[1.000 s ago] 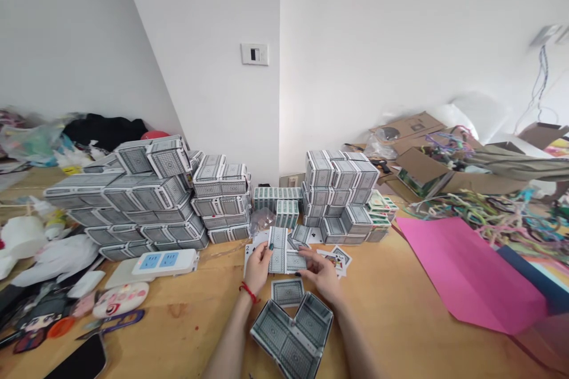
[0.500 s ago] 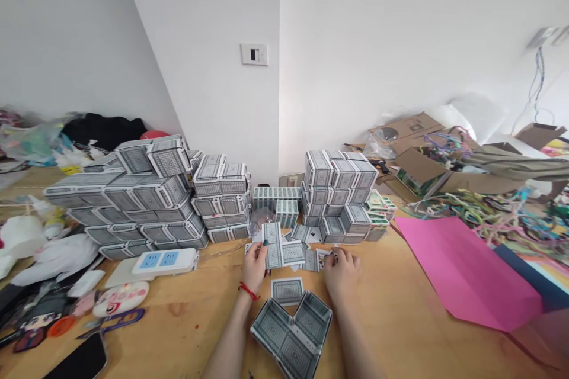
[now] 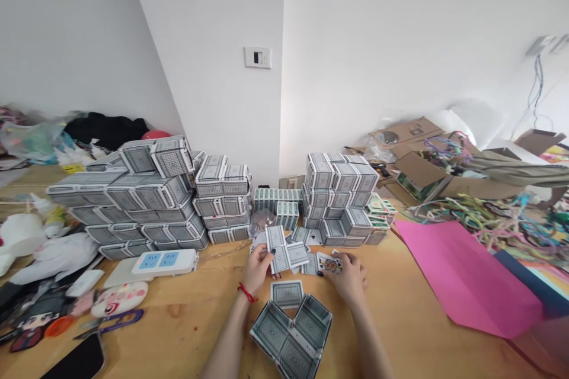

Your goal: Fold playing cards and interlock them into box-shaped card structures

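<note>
I'm just on the one head cam, up above the near side of the table (image 3: pixel 418 320), facing forward and down, pretty close to the left hand (image 3: pixel 256 270) and right hand (image 3: pixel 349 278), wall (image 3: pixel 377 41) across the top.

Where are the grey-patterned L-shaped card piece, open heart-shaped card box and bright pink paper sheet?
Grey-patterned L-shaped card piece (image 3: pixel 281 259), head view: patterned back.
Open heart-shaped card box (image 3: pixel 288 345), head view: inner panel.
Bright pink paper sheet (image 3: pixel 466 278), head view: middle.

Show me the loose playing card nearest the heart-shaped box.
The patterned card lying alone just beyond the box; the other loose cards are farther away.
</note>
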A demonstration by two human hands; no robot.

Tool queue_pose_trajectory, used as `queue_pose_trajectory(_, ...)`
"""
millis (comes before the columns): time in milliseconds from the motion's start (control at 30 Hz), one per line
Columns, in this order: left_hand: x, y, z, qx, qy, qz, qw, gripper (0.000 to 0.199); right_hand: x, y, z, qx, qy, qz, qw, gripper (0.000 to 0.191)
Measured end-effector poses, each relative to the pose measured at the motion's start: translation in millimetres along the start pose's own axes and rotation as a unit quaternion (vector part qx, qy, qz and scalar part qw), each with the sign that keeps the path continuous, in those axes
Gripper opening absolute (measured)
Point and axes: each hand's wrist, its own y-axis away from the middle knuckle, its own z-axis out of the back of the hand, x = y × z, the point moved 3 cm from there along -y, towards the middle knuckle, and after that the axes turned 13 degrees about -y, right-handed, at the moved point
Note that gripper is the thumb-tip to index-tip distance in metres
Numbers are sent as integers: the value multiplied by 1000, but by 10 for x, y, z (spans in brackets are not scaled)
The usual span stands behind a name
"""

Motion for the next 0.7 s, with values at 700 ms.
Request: queue_pose_trajectory(700, 6, 6, 40, -7, 5, -16, 1000, 28, -7, -90, 4, 9, -32, -12, 999, 40)
